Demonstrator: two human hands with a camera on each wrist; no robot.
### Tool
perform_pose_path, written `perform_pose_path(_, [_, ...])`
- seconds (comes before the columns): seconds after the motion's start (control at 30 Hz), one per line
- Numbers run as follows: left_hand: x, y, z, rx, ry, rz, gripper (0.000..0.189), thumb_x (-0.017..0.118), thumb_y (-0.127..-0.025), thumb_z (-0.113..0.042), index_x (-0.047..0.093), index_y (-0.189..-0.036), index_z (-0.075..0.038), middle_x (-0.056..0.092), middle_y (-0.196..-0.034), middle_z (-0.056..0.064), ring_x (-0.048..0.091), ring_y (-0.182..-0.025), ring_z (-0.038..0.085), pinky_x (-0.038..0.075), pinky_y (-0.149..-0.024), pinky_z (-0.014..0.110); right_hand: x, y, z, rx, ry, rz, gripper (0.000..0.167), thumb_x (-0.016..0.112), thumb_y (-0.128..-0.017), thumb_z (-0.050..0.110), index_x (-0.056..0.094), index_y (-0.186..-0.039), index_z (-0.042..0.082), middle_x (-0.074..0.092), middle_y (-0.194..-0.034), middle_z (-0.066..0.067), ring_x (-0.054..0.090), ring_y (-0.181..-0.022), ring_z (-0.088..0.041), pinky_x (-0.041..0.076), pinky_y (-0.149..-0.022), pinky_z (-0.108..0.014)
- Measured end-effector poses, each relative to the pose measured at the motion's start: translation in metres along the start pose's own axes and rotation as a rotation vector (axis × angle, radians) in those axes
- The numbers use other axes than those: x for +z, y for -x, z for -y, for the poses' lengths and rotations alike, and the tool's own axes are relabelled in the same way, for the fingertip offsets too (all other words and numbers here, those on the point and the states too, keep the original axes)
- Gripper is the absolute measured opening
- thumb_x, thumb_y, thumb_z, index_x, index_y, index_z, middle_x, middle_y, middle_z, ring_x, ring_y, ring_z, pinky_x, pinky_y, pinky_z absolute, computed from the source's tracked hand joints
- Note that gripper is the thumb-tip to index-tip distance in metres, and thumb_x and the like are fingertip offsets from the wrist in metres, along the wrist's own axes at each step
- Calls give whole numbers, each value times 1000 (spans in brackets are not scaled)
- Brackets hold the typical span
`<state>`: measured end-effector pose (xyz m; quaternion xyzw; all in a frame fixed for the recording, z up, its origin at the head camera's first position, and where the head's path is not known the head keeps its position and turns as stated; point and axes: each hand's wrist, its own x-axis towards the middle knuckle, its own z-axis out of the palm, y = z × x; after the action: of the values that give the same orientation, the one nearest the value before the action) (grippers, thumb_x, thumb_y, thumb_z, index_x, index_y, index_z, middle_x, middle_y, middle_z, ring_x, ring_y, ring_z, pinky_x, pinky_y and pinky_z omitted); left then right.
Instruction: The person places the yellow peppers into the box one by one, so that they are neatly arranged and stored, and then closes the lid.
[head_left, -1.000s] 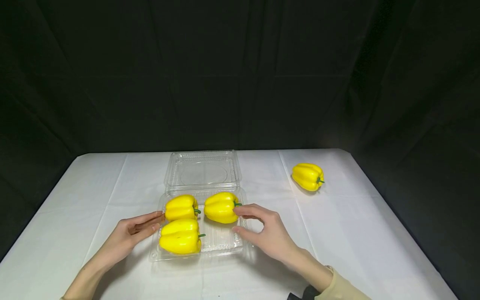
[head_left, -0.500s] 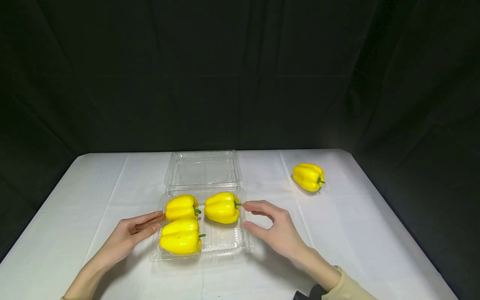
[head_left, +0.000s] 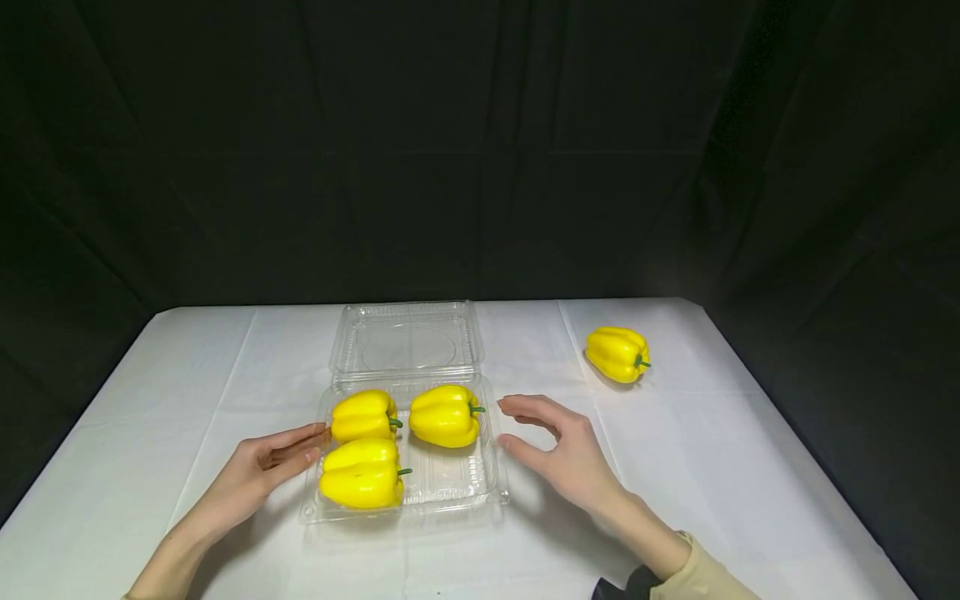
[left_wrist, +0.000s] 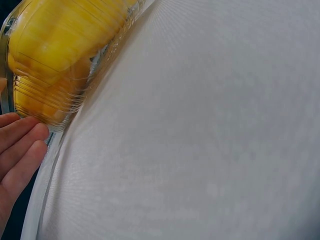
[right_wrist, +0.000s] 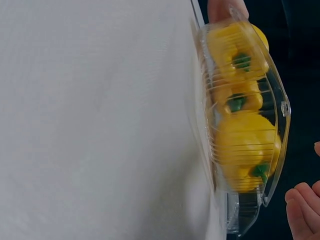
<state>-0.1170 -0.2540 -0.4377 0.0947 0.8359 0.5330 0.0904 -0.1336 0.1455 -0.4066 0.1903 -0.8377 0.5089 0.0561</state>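
Note:
A clear plastic clamshell container (head_left: 450,487) lies unfolded on the table, three yellow bell peppers in its base. Two of them, the rear left pepper (head_left: 363,417) and the front left pepper (head_left: 362,475), sit one behind the other; the rear right pepper (head_left: 444,417) lies beside them, stem to the right. My left hand (head_left: 251,475) rests its extended fingertips against the container's left side, with the thumb near the rim. To the right of the container, my right hand (head_left: 562,450) is held apart from it, empty, thumb and fingers spread.
Another yellow bell pepper (head_left: 617,355) lies on the white-covered table (head_left: 712,467) at the back right. The container's lid (head_left: 407,340) lies flat behind the base. Black curtains (head_left: 480,150) stand behind the table and along its sides.
My right hand has drawn away to the right from the rear right pepper, past the container's edge. The pepper stays in the base. My left hand has kept its place.

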Motion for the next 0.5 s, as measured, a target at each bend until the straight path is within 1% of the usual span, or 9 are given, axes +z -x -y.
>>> perform_pose_path(0.1, [0,0,0,-3,0,-3,49,63,-99,-31,57,-140,-4,64,-135,8,64,-111,3,46,-92,15,-1,-1,-1,17,-2,-2,37,80,-86,21,70,-122,19,71,-119,4,66,-108,-14,49,-103,-33])
perform_pose_path(0.2, [0,0,0,1,4,-4,49,63,-99,-30,57,-140,-4,64,-135,9,64,-111,2,46,-92,15,-3,-2,-1,24,0,-5,38,81,-86,22,70,-122,18,71,-120,2,66,-109,-18,49,-103,-32])
perform_pose_path(0.33, [1,0,0,12,0,-6,48,63,-100,-30,57,-140,-4,65,-134,8,63,-111,2,46,-93,15,-7,-3,-4,32,-5,-18,40,82,-85,22,69,-123,18,71,-121,3,66,-111,-29,49,-103,-31])
perform_pose_path(0.43, [1,0,0,13,-9,-8,47,62,-100,-30,58,-139,-4,65,-134,8,63,-112,1,45,-93,15,-11,-5,-6,43,-6,-30,40,82,-85,22,69,-123,19,71,-121,2,65,-113,-31,49,-103,-31])
perform_pose_path(0.5, [0,0,0,14,-10,-8,47,62,-100,-30,58,-139,-5,65,-134,7,63,-112,2,45,-93,15,-13,-6,-7,48,0,-38,40,82,-85,22,69,-123,20,71,-122,3,65,-113,-30,49,-103,-31])
